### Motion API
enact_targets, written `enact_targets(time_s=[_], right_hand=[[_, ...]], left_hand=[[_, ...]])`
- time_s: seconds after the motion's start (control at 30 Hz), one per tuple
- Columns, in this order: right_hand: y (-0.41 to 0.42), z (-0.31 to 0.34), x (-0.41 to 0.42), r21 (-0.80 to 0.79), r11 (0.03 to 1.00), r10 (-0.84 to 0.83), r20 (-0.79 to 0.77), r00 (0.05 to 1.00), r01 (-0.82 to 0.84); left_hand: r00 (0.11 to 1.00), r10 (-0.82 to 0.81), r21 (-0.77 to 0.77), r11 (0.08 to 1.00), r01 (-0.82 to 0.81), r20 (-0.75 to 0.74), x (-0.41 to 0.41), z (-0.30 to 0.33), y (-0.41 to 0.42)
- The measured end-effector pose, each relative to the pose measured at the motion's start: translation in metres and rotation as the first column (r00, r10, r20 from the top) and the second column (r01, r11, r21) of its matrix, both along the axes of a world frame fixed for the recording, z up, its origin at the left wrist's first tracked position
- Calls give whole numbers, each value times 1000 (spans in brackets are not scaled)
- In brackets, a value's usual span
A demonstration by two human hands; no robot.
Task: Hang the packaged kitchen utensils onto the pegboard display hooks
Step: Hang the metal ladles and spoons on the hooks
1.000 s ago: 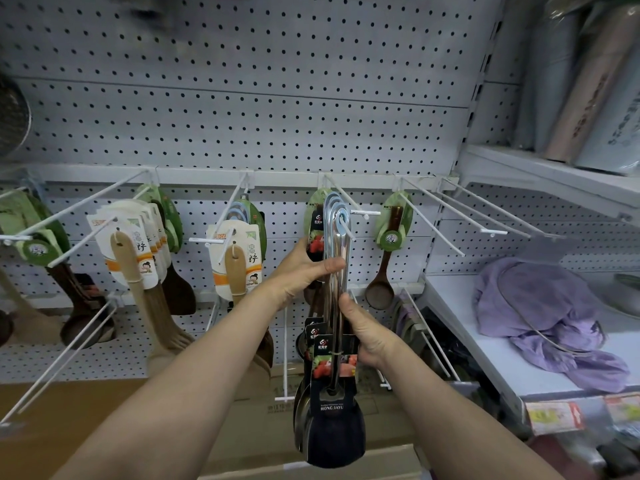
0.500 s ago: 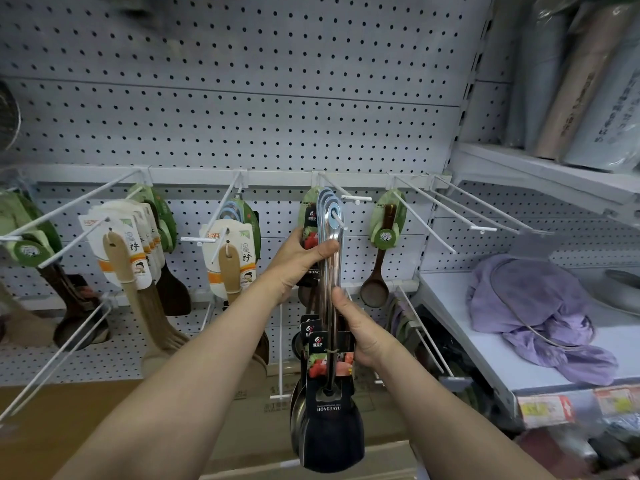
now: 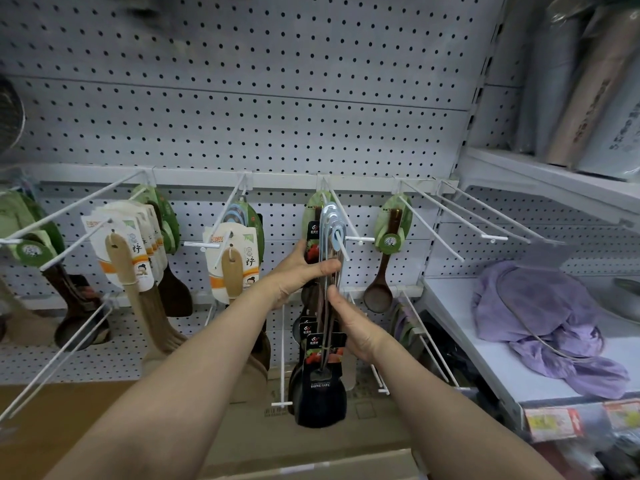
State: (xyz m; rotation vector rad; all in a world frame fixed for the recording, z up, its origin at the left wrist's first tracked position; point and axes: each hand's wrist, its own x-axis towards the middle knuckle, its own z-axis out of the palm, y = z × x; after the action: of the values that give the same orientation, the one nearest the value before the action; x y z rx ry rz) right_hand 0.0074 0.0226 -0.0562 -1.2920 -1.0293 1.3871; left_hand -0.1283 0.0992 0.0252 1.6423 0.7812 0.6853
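Bundle of packaged steel utensils (image 3: 327, 306) held upright in front of the pegboard (image 3: 242, 98) for hanging. The left hand (image 3: 298, 271) wraps its fingers round the upper handles, thumb across the front, just below the pale blue hanging loops (image 3: 333, 225); this high grip appears to steer the loops onto the white hook (image 3: 341, 237), whose rod passes through at least the front loop. How many of the loops behind it are threaded cannot be told. The right hand (image 3: 353, 330) clasps the shafts lower down, just above the black label cards (image 3: 323, 344), presumably to carry the weight and keep the dark scoop ends (image 3: 320, 403) from swinging apart. The bundle hangs between a hook of wooden spatulas in white cards (image 3: 233, 261) to its left and a single brown wooden spoon (image 3: 381, 292) to its right, so that like goods share one peg. Two further hooks on the right stand bare (image 3: 485, 220). A purple cloth (image 3: 540, 323) lies on the side shelf (image 3: 467, 341), well apart from the work. The hanging step seems near completion, both hands not yet released.
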Motion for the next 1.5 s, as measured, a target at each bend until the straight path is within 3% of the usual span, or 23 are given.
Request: enact_targets(time_s=[0.17,0.4,0.77,1.0,1.5], right_hand=[[2,1,-7,99,987,-128,-18,992,130],[-4,5,-10,272,936,-224,-22,974,221],[-22,11,-14,274,933,-222,-73,972,234],[-42,10,-17,279,933,-210,-97,973,229],[-134,17,-41,210,952,-191,-167,967,224]], left_hand=[[995,88,61,994,-91,46,2,-11,-5],[863,443,125,868,-481,243,16,-30,-25],[894,308,-120,951,-284,325,14,-22,-40],[913,263,-104,965,-242,312,8,-20,-59],[888,336,-129,942,-311,313,-9,-9,-162]])
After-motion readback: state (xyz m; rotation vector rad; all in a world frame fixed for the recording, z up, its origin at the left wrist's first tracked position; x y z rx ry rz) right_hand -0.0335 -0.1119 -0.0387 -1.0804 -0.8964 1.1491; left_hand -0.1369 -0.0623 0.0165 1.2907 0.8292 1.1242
